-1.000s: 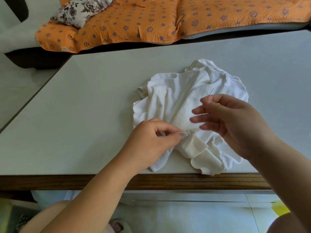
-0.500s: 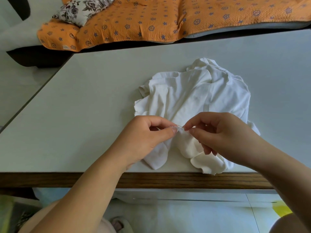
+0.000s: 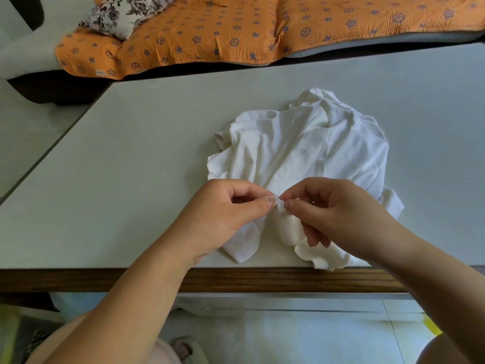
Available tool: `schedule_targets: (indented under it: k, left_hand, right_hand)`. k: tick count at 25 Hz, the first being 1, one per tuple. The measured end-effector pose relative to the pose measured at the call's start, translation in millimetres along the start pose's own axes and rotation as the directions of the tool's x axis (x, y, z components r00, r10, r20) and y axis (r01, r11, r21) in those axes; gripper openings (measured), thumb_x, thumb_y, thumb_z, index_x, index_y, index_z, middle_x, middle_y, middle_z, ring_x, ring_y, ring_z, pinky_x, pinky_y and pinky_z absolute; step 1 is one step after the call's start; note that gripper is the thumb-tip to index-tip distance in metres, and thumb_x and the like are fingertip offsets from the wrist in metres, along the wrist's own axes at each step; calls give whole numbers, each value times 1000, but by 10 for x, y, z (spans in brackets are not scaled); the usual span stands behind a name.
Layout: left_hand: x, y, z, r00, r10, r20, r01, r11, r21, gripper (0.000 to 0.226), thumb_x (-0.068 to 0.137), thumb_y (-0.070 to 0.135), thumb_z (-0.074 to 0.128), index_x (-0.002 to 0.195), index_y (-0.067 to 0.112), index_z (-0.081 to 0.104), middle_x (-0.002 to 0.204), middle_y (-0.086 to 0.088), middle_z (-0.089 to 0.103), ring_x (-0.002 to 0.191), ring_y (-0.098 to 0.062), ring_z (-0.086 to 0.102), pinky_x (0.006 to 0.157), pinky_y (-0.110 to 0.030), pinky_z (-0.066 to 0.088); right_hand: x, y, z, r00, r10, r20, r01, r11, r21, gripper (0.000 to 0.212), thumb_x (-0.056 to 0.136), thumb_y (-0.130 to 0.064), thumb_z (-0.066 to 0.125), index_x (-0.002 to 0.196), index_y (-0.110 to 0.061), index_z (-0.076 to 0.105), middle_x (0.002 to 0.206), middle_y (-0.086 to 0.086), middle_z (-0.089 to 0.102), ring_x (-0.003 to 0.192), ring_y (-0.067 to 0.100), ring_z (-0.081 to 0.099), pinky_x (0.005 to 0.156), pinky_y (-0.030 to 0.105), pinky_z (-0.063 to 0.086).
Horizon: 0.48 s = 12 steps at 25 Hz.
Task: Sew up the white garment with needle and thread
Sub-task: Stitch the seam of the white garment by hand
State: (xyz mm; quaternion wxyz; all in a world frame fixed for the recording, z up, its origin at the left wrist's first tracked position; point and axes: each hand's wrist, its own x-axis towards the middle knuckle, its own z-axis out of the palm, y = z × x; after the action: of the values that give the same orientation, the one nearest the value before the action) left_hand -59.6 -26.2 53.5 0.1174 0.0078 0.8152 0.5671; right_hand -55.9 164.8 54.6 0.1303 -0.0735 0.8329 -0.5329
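A crumpled white garment (image 3: 301,153) lies on the pale table (image 3: 131,179), its lower folds reaching the front edge. My left hand (image 3: 223,216) pinches a small raised fold of the garment between thumb and forefinger. My right hand (image 3: 333,211) pinches a thin needle (image 3: 278,197) at that same fold, fingertip to fingertip with the left. Only a short bit of the needle shows between the fingers. The thread is too fine to make out.
The table has a dark wooden front edge (image 3: 236,279). Behind it stands a sofa with an orange patterned cover (image 3: 236,30) and a floral cushion (image 3: 118,14). Pale floor tiles (image 3: 288,332) show below, and my knees are at the bottom corners.
My right hand came down from above the garment to meet the left at the pinched fold. The left hand kept its hold on the fabric.
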Motion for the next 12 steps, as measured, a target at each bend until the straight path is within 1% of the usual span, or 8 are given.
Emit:
schedule_targets:
  k: [3,5,7,10,12]
  left_hand:
    - [0,-1,-6,1000,5,-9,-5,1000,-9,7,85,22,73,87,26,78,86,13,76,84,4,67,70,-4,44]
    - [0,3,-4,1000,3,-7,-4,1000,-14,7,85,21,73,88,25,78,87,12,76,85,4,68,70,-4,44]
    - [6,0,-10,1000,1,-9,-2,1000,-16,7,84,20,73,88,24,78,88,10,76,87,1,69,73,-7,47]
    - [14,-8,-40,999,0,-36,0,1000,-12,7,82,19,75,86,25,78,89,6,76,91,-6,70,83,-14,52]
    - [15,-9,-58,999,7,-52,-8,1000,-18,7,82,20,75,84,26,78,88,6,76,90,-6,70,82,-15,53]
  right_hand:
    - [-11,-9,9,1000,9,5,-9,1000,3,10,94,-26,61,86,-25,68,46,-1,59,41,7,48,48,14,41]
    - [-14,-9,28,1000,10,16,-10,1000,-9,11,95,-27,60,86,-25,67,46,-1,59,41,6,47,46,12,38]
    - [-4,2,30,1000,7,9,-6,1000,-18,12,96,-26,59,86,-25,66,46,-2,58,39,3,48,47,9,37]
    - [14,16,2,1000,8,-13,-8,1000,-13,13,96,-24,58,86,-26,66,46,-3,57,40,2,49,50,9,37]
    - [11,15,-13,1000,3,-9,-3,1000,-15,13,96,-23,58,86,-27,66,46,-5,55,41,3,49,49,9,37]
